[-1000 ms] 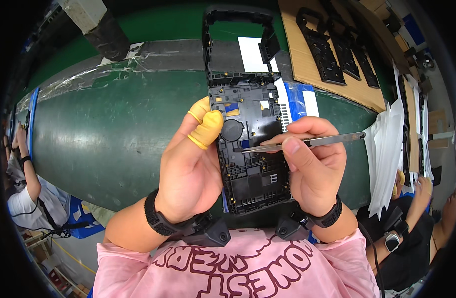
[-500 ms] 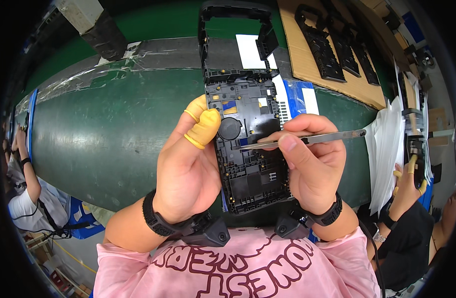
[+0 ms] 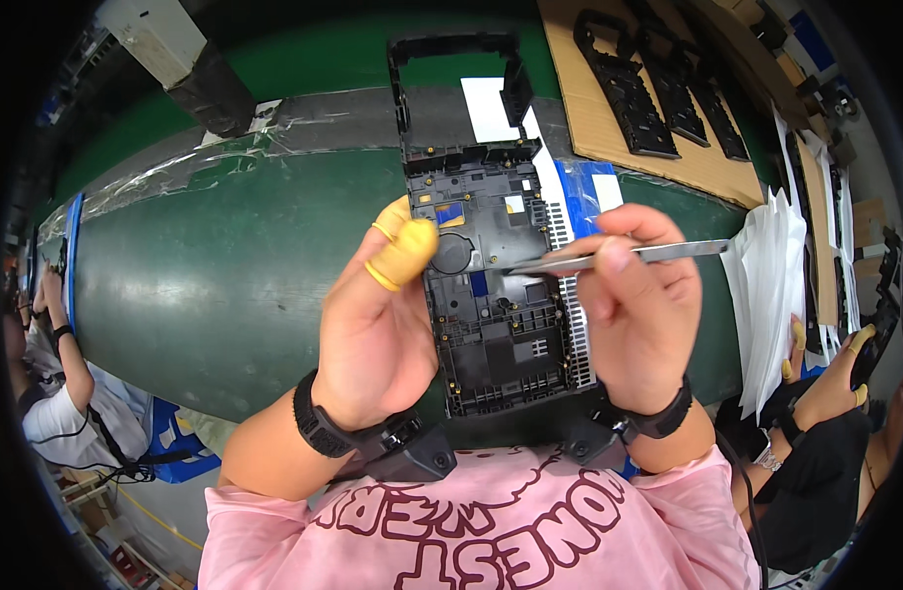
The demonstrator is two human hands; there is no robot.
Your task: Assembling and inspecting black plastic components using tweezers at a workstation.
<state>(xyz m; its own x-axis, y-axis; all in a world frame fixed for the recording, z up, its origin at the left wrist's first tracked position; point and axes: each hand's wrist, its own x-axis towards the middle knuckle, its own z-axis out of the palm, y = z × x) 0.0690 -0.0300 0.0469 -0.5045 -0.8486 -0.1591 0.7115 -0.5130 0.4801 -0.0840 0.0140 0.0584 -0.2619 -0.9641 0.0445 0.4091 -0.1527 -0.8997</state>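
Black plastic frame [image 3: 496,285] is held upright over green table [image 3: 225,265], gripped by left hand [image 3: 378,315] | tweezers [image 3: 619,258] pinched in right hand [image 3: 638,305] | tip is now moved leftward to round recess, work under way.

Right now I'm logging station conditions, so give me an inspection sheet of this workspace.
Surface: green conveyor belt, taped seam across it.
Job's things: black plastic device frame held upright; metal tweezers, tips on the frame near its round recess.
Clutter: cardboard sheet with black frames; stack of white sheets; white paper slip.
Hands: left hand, yellow cots on its fingers, grips the frame's left edge; right hand pinches the tweezers.
Cables: nothing seen on the belt.
Surroundings: co-workers at left and right edges.
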